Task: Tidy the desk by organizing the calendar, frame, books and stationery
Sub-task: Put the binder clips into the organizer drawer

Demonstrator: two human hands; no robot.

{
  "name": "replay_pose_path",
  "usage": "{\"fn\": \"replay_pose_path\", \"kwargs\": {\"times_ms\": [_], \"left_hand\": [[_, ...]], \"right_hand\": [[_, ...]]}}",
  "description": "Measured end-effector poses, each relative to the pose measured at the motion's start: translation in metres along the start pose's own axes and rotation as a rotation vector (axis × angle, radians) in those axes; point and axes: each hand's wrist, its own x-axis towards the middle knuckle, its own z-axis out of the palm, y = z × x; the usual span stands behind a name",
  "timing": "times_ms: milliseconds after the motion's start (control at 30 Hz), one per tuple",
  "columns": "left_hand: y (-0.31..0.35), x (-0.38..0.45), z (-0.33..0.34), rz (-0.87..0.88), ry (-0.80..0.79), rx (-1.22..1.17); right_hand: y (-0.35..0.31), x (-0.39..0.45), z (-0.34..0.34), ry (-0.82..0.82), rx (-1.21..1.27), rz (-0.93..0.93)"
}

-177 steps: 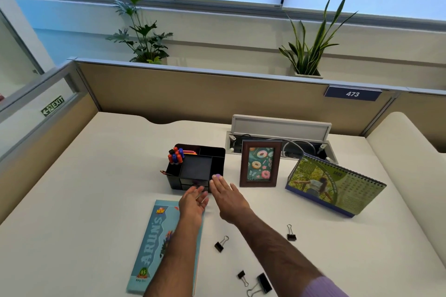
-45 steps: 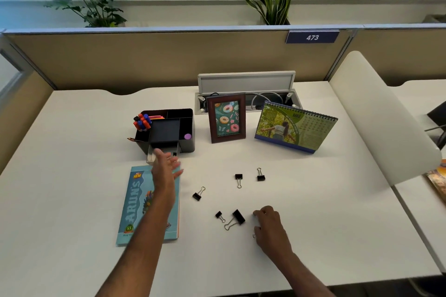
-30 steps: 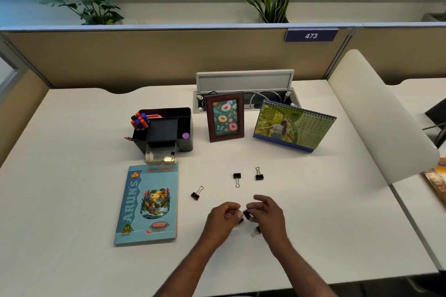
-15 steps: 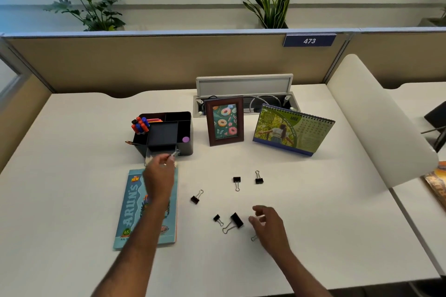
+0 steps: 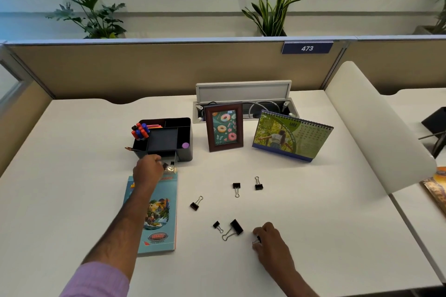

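The left hand [image 5: 147,168] had dropped to the clear drawer [image 5: 171,167], pinching a clip; the right hand [image 5: 270,240], at five o'clock, gripped another, due next.

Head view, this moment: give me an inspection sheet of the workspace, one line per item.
Surface: white desk, bare between the items.
Job's things: black organizer with markers and its clear drawer pulled out; photo frame and desk calendar standing upright; blue book lying flat.
Clutter: five binder clips loose on the desk, the largest near the front.
Grippers: left hand at the drawer, pinching a clip; right hand curled on a clip on the desk.
Cables: white cable in the open cable tray behind the frame.
Surroundings: partition with tag 473; plants behind.
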Motion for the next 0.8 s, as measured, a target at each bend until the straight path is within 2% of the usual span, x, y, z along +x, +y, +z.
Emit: {"fn": "replay_pose_path", "kwargs": {"times_ms": [233,300,467,533,667,800], "left_hand": [[0.013,-0.049,0.006,0.043,0.163,-0.285],[0.023,-0.079,0.017,0.097,0.071,-0.337],[0.046,-0.158,0.046,0.109,-0.451,-0.495],[0.052,-0.176,0.056,0.078,-0.595,-0.561],[0.057,-0.187,0.059,0.059,-0.665,-0.636],[0.058,-0.174,0.048,0.032,-0.606,-0.658]], "right_hand": [[0.0,0.003,0.002,0.039,0.03,-0.036],[-0.004,0.004,0.0,0.086,0.13,-0.058],[-0.03,0.01,-0.017,0.235,0.342,-0.18],[-0.044,0.011,-0.027,0.286,0.37,-0.231],[-0.057,0.014,-0.037,0.318,0.386,-0.269],[-0.06,0.016,-0.036,0.289,0.375,-0.273]]}}
